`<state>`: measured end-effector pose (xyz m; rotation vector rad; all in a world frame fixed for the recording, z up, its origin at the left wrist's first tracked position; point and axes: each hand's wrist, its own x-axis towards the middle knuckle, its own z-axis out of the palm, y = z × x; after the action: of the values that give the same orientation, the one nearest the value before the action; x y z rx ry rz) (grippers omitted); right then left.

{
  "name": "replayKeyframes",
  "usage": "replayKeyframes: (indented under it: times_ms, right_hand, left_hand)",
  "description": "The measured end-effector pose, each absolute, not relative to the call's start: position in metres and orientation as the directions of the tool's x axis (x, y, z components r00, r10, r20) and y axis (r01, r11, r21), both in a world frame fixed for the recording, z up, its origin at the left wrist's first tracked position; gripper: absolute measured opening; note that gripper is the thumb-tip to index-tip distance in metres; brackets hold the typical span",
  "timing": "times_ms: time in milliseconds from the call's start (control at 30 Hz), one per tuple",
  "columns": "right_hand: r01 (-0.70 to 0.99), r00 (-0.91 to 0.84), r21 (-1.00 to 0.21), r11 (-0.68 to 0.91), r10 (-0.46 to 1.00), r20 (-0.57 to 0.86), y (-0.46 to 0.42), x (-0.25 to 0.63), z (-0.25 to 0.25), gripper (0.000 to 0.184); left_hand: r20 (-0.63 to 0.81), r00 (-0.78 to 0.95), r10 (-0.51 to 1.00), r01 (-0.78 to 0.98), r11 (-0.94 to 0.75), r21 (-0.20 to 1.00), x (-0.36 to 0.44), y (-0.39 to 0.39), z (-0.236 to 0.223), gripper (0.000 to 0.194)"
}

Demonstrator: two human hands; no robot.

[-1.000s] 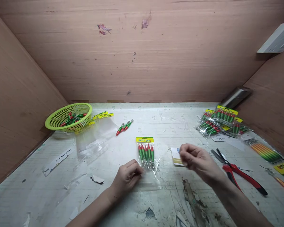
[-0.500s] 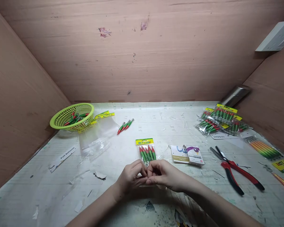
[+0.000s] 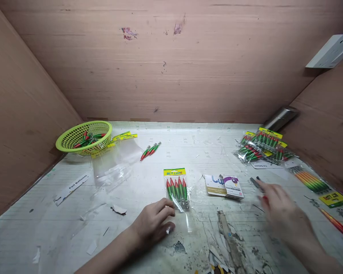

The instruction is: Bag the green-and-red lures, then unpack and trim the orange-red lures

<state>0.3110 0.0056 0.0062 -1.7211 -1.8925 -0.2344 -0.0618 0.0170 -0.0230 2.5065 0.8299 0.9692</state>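
Left hand (image 3: pixel 154 219): forearm enters from the bottom edge, slanting up and rightward; wrist low near the worktop (image 3: pixel 197 160), fingers loosely curled beside the lower left edge of the BCT LURE header bag (image 3: pixel 174 172), thumb apart from the forefinger. Cannot tell whether bag film is pinched between them.

Bag lies flat at front centre, header away from the person, five red-and-green fishing lures (image 3: pixel 176 188) side by side inside.

Right hand (image 3: pixel 286 213): motion-blurred, forearm slanting up and leftward from the lower right corner; palm down over the red-handled pliers (image 3: pixel 256 185), dark tips projecting past the fingers. Grip closure cannot be told.

Printed carton (image 3: pixel 233 186) between bag and pliers.
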Motion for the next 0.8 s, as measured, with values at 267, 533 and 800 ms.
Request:
replayKeyframes:
  times_ms: [267, 533, 800]
  right_hand:
    - [0.381, -0.806, 0.082, 0.921, 0.287, 0.518, 0.015, 0.188, -0.004, 0.028]
    - [0.308, -0.633, -0.446, 0.840, 0.531, 0.564, 0.021, 0.190, -0.023, 0.019]
    - [0.350, -0.525, -0.548, 0.760, 0.644, 0.557, 0.032, 0.182, -0.028, 0.018]
  left_hand:
    - [0.593, 0.746, 0.305, 0.384, -0.923, -0.009, -0.063, 0.022, -0.015, 0.017]
    - [0.592, 0.539, 0.599, 0.466, -0.798, 0.383, -0.062, 0.019, -0.026, 0.019]
    - [0.442, 0.442, 0.780, 0.567, -0.625, 0.537, -0.048, 0.025, -0.029, 0.021]
